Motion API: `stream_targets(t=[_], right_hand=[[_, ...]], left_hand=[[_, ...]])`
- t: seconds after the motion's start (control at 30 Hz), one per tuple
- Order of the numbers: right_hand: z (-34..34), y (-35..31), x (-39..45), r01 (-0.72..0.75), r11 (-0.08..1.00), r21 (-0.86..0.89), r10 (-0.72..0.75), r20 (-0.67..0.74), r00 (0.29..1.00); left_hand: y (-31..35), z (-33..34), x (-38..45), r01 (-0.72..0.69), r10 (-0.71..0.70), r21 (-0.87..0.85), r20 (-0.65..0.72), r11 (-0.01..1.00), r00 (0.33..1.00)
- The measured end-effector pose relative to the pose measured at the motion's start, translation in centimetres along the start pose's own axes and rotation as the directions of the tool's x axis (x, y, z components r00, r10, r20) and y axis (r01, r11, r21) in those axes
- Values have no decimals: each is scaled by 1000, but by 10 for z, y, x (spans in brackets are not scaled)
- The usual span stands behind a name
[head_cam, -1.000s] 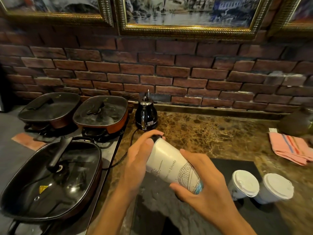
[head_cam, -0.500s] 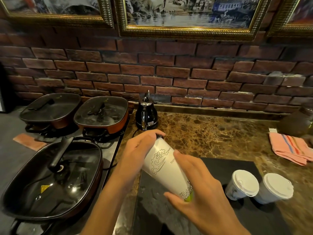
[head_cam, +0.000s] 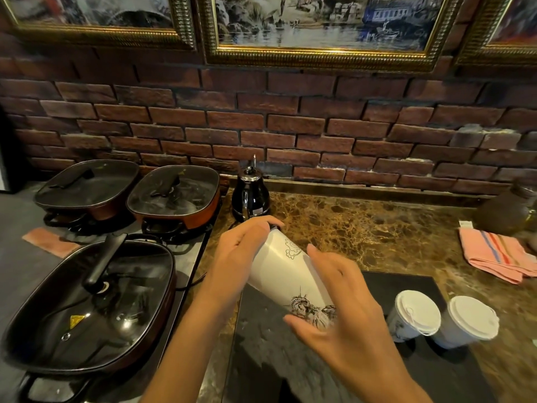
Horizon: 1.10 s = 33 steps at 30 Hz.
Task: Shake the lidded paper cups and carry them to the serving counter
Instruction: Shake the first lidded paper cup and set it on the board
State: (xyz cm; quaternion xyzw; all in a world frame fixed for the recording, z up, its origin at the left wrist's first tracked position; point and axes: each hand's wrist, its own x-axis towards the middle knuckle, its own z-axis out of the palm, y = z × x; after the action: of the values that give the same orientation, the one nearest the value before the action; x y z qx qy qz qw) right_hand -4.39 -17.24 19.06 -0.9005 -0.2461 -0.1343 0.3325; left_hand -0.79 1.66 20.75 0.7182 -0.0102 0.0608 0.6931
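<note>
Rotated since half a second ago so its Statue of Liberty print faces up, the tilted paper cup (head_cam: 286,274) sits clamped between the left hand (head_cam: 236,258) over its lid end and the right hand (head_cam: 345,309) round its base, above the black mat (head_cam: 290,370), with two lidded cups (head_cam: 441,318) standing at three o'clock and the kettle (head_cam: 251,196) at twelve

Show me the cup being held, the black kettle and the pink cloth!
held paper cup (head_cam: 279,266), head view, bare white side between the two hands
black kettle (head_cam: 251,196), head view, middle of its shiny body
pink cloth (head_cam: 494,254), head view, striped middle of the folded cloth
</note>
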Motion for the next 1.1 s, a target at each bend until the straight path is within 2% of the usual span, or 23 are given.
stream_targets(t=[0.07,0.1,0.13,0.2,0.23,0.27,0.3,0.33,0.4,0.43,0.5,0.57,0.6,0.67,0.73,0.77,0.8,0.83,0.9,0.93,0.97,1.03,1.1], right_hand=[[2,-2,-2,-9,1000,11,9,-11,1000],[1,-5,-3,-98,985,141,98,8,995],[0,-7,-2,-229,902,367,218,72,973],[-2,-6,-1,-417,537,733,276,315,908],[-3,-5,-1,-450,417,790,261,370,892],[-4,-6,0,-462,369,806,252,392,885],[-5,-9,0,-455,371,809,270,374,887],[-5,-10,1,-439,462,770,311,323,894],[-6,-14,4,-278,848,450,259,105,960],[-5,-12,4,-120,967,224,119,19,993],[-2,-6,2,51,999,-3,-51,-17,999],[-5,-6,1,-19,995,99,18,5,1000],[-8,-9,2,-144,946,289,134,52,990],[-13,-10,4,-380,579,722,259,279,925],[-11,-7,4,-473,282,835,231,419,878],[-11,-6,5,-480,252,840,230,430,873],[-10,-6,7,-468,296,833,254,404,879],[-9,-6,8,-426,450,785,288,324,901],[-9,-5,10,-202,885,419,198,55,979],[-8,-2,10,-44,983,178,51,-37,998],[-7,0,10,67,997,33,-65,-58,996],[-4,3,10,69,997,45,-68,-31,997],[-7,0,13,-122,906,406,114,44,992]], left_hand=[[1,-2,-1,-5,4,17,21,1000,1000],[2,-3,-2,-11,10,26,40,1000,999],[4,-4,-3,-18,16,32,57,999,998],[8,-6,-4,-42,38,50,81,998,996],[10,-5,-5,-55,49,61,91,997,995],[13,-5,-5,-63,56,65,97,996,994],[15,-6,-4,-64,58,62,96,996,994],[17,-6,-3,-64,59,59,86,996,995],[20,-6,-1,-51,47,72,64,996,997],[22,-6,0,-42,38,74,54,996,998],[23,-5,1,-27,23,82,46,996,999],[24,-5,0,-14,7,101,66,995,998],[24,-5,0,-15,7,100,78,995,997],[24,-5,-1,-33,26,78,94,996,995],[24,-5,-2,-56,49,69,105,996,993],[23,-5,-1,-64,56,69,107,996,993],[22,-5,-1,-66,59,66,100,996,993],[21,-4,0,-63,58,57,81,996,995],[19,-2,1,-34,34,24,24,999,999],[17,-2,1,-13,13,9,-1,1000,1000],[17,-1,1,2,-2,1,-12,1000,1000],[17,-2,3,0,0,5,4,1000,1000],[19,-2,4,-32,32,16,31,999,999]])
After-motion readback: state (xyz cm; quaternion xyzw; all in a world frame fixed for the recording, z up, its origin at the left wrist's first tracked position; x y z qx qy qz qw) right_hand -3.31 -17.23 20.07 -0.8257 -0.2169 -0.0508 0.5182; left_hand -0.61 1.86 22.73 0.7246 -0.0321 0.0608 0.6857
